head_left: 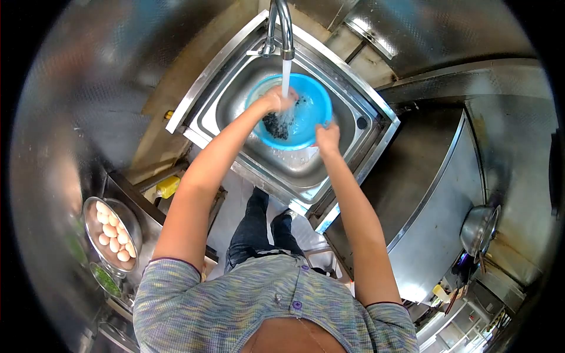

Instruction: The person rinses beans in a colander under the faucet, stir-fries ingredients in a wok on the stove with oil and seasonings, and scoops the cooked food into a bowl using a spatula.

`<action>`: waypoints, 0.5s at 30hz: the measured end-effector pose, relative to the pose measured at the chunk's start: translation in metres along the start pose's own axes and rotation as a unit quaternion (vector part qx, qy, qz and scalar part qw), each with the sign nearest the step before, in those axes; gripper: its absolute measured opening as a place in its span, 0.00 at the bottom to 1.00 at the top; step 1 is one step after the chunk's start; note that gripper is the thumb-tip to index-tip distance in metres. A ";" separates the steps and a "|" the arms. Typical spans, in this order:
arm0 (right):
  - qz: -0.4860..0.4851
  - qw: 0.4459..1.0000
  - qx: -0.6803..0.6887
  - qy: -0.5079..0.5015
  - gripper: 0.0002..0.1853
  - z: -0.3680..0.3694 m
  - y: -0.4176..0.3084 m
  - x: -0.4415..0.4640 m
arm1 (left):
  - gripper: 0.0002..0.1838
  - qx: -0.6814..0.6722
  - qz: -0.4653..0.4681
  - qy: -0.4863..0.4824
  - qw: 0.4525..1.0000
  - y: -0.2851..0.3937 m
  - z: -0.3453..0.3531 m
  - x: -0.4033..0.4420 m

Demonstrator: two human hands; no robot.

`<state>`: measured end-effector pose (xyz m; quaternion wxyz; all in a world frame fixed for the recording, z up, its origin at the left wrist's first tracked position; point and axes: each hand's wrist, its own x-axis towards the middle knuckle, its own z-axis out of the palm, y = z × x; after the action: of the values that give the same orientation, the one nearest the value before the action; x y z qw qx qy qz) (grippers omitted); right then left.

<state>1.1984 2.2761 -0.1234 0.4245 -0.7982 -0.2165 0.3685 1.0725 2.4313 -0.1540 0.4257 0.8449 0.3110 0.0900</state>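
Observation:
A round blue plastic basin is in the steel sink, and a stream of water from the faucet pours into it. Small dark pieces lie in the basin, mostly on its near left side; their kind is too small to tell. My left hand is inside the basin under the running water, its fingers blurred by splash and motion. At the basin's right rim, my right hand is closed on the edge, with the thumb over the rim.
To the left, a metal bowl of several eggs stands beside a smaller bowl of chopped greens. A steel counter runs along the right, with a metal bowl at its far side. The sink's raised rim surrounds the basin.

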 end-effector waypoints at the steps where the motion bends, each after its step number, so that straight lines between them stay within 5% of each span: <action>1: -0.025 1.000 -0.001 -0.008 0.08 0.009 -0.001 -0.002 | 0.14 0.013 0.011 0.007 1.000 -0.001 0.001 0.005; 2: -0.004 0.999 -0.019 -0.035 0.08 0.010 -0.024 -0.017 | 0.15 0.091 -0.078 -0.017 0.993 0.028 -0.011 0.006; 5: 0.038 0.994 0.049 -0.088 0.12 0.004 -0.023 -0.009 | 0.15 0.065 -0.082 0.060 0.993 0.022 -0.002 0.006; 9: -0.074 0.995 -0.036 -0.051 0.07 -0.010 -0.013 0.011 | 0.13 0.100 -0.062 -0.106 0.987 0.022 -0.006 0.005; 13: -0.124 0.989 -0.059 -0.047 0.06 -0.015 -0.020 0.000 | 0.14 -0.038 -0.126 0.146 0.981 0.020 -0.065 -0.018; 15: -0.061 0.996 -0.024 -0.059 0.06 -0.017 -0.033 -0.016 | 0.14 -0.063 -0.170 0.253 0.950 -0.015 -0.078 -0.016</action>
<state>1.2007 2.2747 -0.0834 0.4136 -0.7701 -0.2985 0.3832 1.0203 2.4798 -0.1155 0.3940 0.7008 0.5410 0.2468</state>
